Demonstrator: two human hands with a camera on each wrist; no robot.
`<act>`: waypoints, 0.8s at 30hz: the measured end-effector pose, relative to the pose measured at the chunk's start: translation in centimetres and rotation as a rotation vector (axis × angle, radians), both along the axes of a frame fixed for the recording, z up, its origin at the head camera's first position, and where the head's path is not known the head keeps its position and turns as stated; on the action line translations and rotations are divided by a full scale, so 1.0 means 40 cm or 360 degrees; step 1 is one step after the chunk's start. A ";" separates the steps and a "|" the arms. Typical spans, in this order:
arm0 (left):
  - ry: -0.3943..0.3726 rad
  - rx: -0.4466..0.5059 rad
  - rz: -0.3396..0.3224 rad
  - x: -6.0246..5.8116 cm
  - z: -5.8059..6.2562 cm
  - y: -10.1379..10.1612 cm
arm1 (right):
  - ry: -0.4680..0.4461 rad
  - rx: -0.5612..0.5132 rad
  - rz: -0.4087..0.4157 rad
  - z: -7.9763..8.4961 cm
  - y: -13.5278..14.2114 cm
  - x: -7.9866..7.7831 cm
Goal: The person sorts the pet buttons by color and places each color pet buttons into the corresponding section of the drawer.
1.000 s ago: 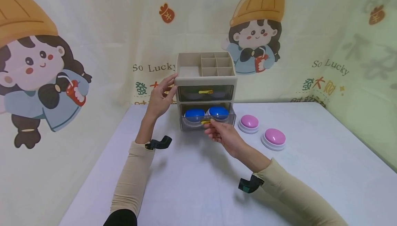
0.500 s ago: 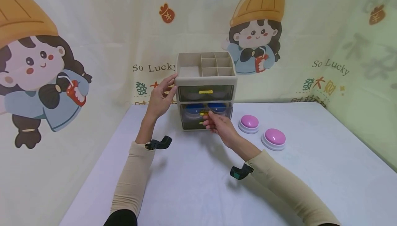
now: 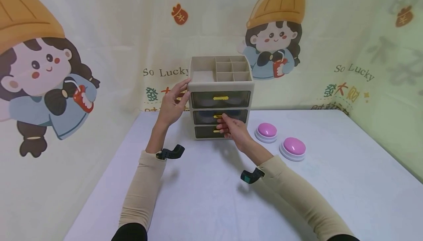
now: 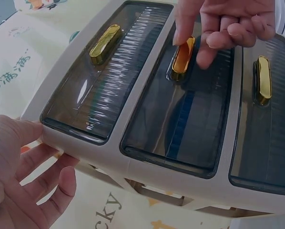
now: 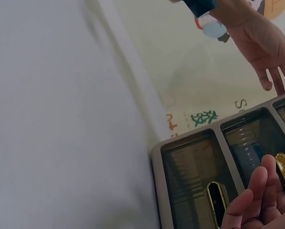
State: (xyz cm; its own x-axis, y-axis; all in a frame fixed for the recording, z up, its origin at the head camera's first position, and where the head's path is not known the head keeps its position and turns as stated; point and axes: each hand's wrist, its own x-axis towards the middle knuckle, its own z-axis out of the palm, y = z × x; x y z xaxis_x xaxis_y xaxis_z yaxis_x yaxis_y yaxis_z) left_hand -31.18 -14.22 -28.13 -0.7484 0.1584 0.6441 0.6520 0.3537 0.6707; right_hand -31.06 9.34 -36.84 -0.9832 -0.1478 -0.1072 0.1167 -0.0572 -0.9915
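So that cabinet (image 3: 220,86) does not slide on desk (image 3: 191,197), left hand (image 3: 170,105) probably braces it: fingers loosely extended, touching left edge. Middle drawer (image 3: 202,117) sits flush in cabinet's front. Right hand (image 3: 234,130) nearly closed, thumb and index finger round drawer's gold handle (image 4: 180,61), likely for control. Pink buttons (image 3: 267,132) stand right of cabinet, untouched, one nearer.

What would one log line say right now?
left grip: touching beige plastic cabinet; right grip: touching gold oval handle; dark translucent middle drawer: closed
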 end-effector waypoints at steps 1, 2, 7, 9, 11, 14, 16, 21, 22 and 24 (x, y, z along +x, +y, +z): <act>-0.0001 0.0001 -0.0002 0.000 0.000 0.001 | -0.0002 -0.0006 -0.0002 0.000 0.000 0.000; -0.0001 0.0001 -0.0001 0.000 0.000 0.001 | -0.0003 -0.0011 -0.0007 -0.001 0.000 0.000; 0.0000 -0.0007 -0.0003 -0.001 -0.001 0.002 | 0.0011 0.0045 -0.0026 -0.008 -0.001 0.011; 0.0004 -0.0011 -0.0005 -0.002 -0.002 0.002 | 0.0059 0.0119 -0.0019 -0.014 -0.001 0.018; 0.0007 -0.0017 -0.0002 -0.004 -0.003 0.002 | 0.0113 0.0202 -0.0015 -0.021 -0.001 0.024; 0.0011 -0.0015 -0.0001 -0.005 -0.003 0.001 | 0.0173 0.0306 -0.0010 -0.029 -0.002 0.032; 0.0008 -0.0011 -0.0002 -0.004 -0.003 0.000 | 0.0168 0.0340 -0.0010 -0.034 -0.002 0.035; 0.0004 0.0001 -0.0002 -0.004 -0.002 0.000 | 0.0104 0.0350 0.0006 -0.051 0.002 0.041; 0.0006 0.0001 -0.0002 -0.004 -0.003 0.000 | 0.0093 0.0352 0.0008 -0.054 0.002 0.042; 0.0007 0.0000 0.0000 -0.005 -0.003 0.000 | 0.0073 0.0346 0.0015 -0.061 0.002 0.044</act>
State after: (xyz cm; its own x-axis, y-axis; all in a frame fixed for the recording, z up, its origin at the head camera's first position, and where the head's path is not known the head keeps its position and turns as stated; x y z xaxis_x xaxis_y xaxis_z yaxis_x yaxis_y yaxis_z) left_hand -31.37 -14.23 -28.25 -0.7455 0.1582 0.6475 0.6550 0.3536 0.6678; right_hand -29.30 9.43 -39.29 -0.9864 -0.1354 -0.0929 0.0708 0.1594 -0.9847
